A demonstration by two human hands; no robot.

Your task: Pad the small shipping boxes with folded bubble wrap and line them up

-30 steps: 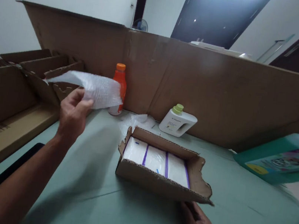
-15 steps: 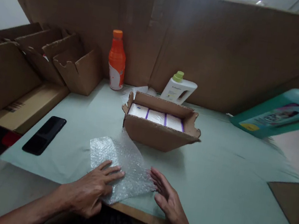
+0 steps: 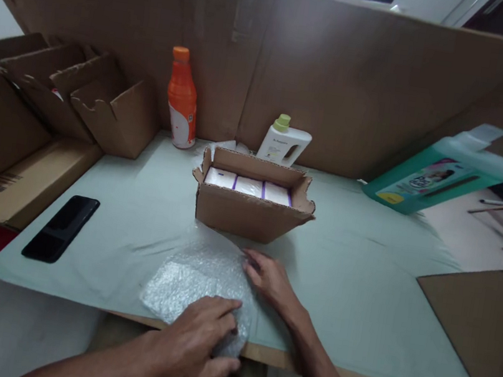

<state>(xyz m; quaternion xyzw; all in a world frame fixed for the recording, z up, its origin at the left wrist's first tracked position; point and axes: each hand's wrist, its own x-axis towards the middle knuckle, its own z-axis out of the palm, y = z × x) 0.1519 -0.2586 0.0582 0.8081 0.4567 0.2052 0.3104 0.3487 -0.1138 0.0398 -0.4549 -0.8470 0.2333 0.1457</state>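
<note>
Spanning the whole back of the view, a brown cardboard wall (image 3: pixel 342 88) stands behind the surface (image 3: pixel 357 305), which is covered with a pale green sheet. Open cardboard boxes (image 3: pixel 115 118) crowd the far left, side by side, with a flat carton bearing dark printed marks below them. A brown cardboard piece (image 3: pixel 482 317) fills the near right corner. Toward the far right edge, a clear jug of green liquid (image 3: pixel 443 173) leans in the view, its label marked with a yellow patch. At the middle, an open carton (image 3: pixel 238 215) with ragged ends stands upright. Close in front of it lies a sheet of bubble wrap (image 3: pixel 194 274), spread on the surface and reaching its near edge. Both hands are on this sheet, apart from each other: the left hand (image 3: pixel 200 338) lies over its near right part with the thumb spread from the fingers, while the right hand (image 3: pixel 273 280) has bent fingertips at its far right edge; whether these pinch it, I cannot tell. An orange bottle (image 3: pixel 182 102) stands near the wall, left of a smaller white bottle (image 3: pixel 284 144) with a green cap. A black phone (image 3: pixel 61 228) lies flat at left. Smallest are the white packs (image 3: pixel 248 186) with purple edges, in a row inside the carton.
</note>
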